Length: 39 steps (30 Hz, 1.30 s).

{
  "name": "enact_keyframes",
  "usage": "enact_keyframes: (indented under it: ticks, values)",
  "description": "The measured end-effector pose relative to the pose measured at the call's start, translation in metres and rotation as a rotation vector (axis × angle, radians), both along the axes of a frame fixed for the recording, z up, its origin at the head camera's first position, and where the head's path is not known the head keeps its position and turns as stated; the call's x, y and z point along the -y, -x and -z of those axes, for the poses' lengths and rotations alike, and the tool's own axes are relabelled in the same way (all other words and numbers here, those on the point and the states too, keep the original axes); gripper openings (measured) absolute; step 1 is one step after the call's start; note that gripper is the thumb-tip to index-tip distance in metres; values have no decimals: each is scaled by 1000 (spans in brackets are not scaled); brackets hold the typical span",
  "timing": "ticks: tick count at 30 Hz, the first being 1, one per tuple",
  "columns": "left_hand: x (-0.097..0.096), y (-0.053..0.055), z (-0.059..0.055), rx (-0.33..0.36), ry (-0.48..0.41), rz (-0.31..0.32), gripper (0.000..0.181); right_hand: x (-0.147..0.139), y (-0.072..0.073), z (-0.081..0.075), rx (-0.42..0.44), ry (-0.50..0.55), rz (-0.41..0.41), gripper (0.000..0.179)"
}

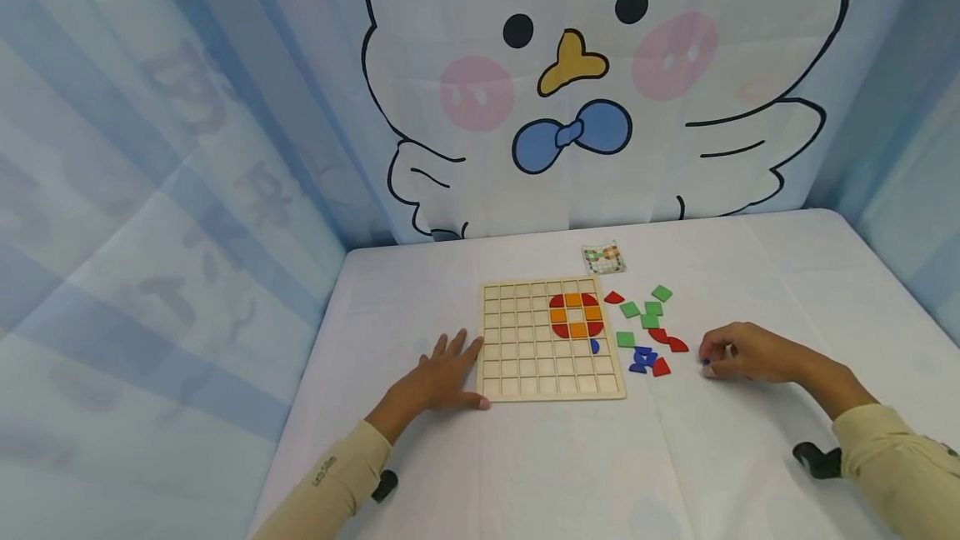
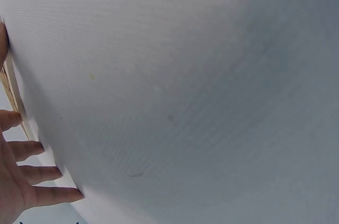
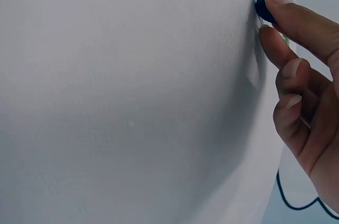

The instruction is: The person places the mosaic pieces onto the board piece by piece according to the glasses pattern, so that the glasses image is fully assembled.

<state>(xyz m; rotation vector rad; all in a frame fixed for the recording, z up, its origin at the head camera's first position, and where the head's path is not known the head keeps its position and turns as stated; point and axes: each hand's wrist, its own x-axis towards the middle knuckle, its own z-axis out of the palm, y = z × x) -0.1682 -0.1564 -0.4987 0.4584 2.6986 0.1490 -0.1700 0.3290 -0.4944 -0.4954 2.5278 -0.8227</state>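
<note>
Right hand [image 1: 750, 352] low on white tabletop [image 1: 712, 457], fingers [image 3: 288, 23] pinching small blue piece [image 3: 263, 9] against cloth, right of loose red, green, blue pieces [image 1: 648, 332]; wooden grid board [image 1: 551, 340] beside them, red-orange ring set in upper cells; left hand [image 1: 442, 377] flat, fingers [image 2: 32, 173] spread, touching board's left edge.

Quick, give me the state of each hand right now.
Left hand: open, fingers spread flat on the table, touching the board edge.
Right hand: fingers curled, pinching a small blue piece against the table.
</note>
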Motion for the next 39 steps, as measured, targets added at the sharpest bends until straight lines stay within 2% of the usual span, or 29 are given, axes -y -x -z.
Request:
enact_keyframes:
  ticks: [6,13,18,26,33,39]
  values:
    - [0,0,-2,11,-22,-7,107,6,0,0,-62,-14,14,14]
    - [1,1,-1,8,-17,-3,107,17,0,-4,-20,82,80,15]
    - [2,1,0,2,-15,2,107,26,2,-3,-12,113,67,16]
    - [2,1,1,4,-11,1,107,51,5,-1,-62,75,73,22]
    - [1,2,1,14,-4,-7,107,81,9,4,-111,33,71,12]
    - [1,2,2,10,-5,-6,108,108,9,0,-182,-31,54,8]
